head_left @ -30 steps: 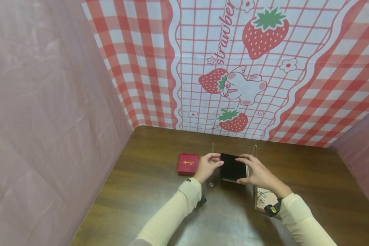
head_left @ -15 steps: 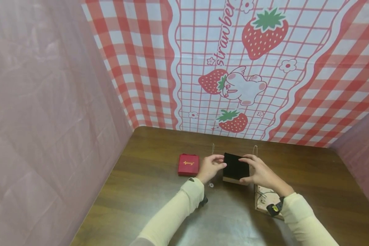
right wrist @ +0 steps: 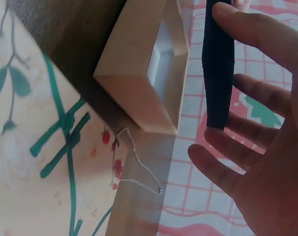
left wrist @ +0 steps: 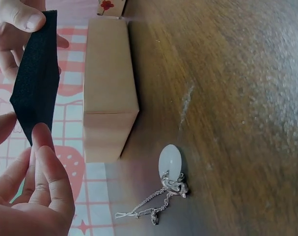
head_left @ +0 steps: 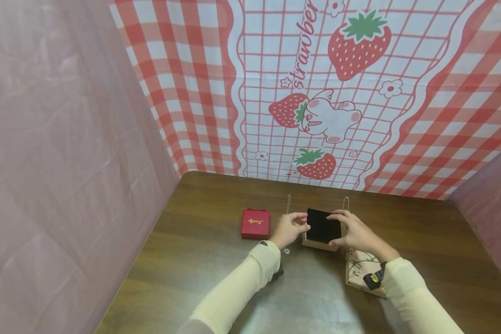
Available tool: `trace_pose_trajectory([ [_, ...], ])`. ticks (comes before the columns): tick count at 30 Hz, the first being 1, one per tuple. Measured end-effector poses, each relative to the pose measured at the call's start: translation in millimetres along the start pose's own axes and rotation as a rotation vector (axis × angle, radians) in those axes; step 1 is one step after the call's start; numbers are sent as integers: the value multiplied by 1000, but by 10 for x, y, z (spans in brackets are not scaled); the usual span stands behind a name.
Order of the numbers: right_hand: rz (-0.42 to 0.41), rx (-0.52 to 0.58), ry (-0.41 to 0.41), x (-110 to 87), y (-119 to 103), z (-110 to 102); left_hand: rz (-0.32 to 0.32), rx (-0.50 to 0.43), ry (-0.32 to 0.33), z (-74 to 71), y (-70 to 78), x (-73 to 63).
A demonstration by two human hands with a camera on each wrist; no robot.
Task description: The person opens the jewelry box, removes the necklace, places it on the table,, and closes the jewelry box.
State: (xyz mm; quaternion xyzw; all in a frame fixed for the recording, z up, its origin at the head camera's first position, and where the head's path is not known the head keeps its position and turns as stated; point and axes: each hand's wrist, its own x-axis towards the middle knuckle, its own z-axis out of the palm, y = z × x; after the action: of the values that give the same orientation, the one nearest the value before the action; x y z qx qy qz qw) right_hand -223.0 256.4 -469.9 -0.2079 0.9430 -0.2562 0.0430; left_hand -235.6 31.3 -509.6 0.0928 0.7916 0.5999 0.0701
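Note:
Both hands hold a black foam pad (head_left: pixel 323 226) above a tan cardboard box (head_left: pixel 317 244). At the pad's left edge, my left hand (head_left: pixel 290 229) pinches it between thumb and fingers. My right hand (head_left: pixel 356 235) grips the opposite edge, thumb on one face and fingertips on the other. In the right wrist view the box (right wrist: pixel 126 83) has an open top and a pale inside, and the pad (right wrist: pixel 219 69) is apart from it. Left of the box lies a necklace with a white oval pendant (left wrist: pixel 170 162); its chain runs partly behind my left hand.
A flower-printed box lid (head_left: pixel 361 271) lies under my right wrist. Another silver chain (right wrist: pixel 144 167) lies beside it. A small red box with gold lettering (head_left: pixel 255 223) sits to the left on the wooden table (head_left: pixel 192 222). A strawberry-print cloth (head_left: pixel 259 134) hangs behind.
Both hands have shifted a little to the right with the black foam pad. More of the tan box's front shows beneath it. The lid and red box stay in place.

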Motion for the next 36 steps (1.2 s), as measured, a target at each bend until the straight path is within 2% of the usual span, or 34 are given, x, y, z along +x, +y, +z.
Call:
trace_pose_trajectory([
  [6, 19, 14, -37, 17, 102, 41, -3, 33, -18, 38, -38, 23],
  [18, 16, 28, -28, 65, 176, 115, -28, 44, -53, 39, -27, 31],
  [36, -6, 49, -17, 124, 204, 182, -75, 100, -49, 39, -74, 82],
])
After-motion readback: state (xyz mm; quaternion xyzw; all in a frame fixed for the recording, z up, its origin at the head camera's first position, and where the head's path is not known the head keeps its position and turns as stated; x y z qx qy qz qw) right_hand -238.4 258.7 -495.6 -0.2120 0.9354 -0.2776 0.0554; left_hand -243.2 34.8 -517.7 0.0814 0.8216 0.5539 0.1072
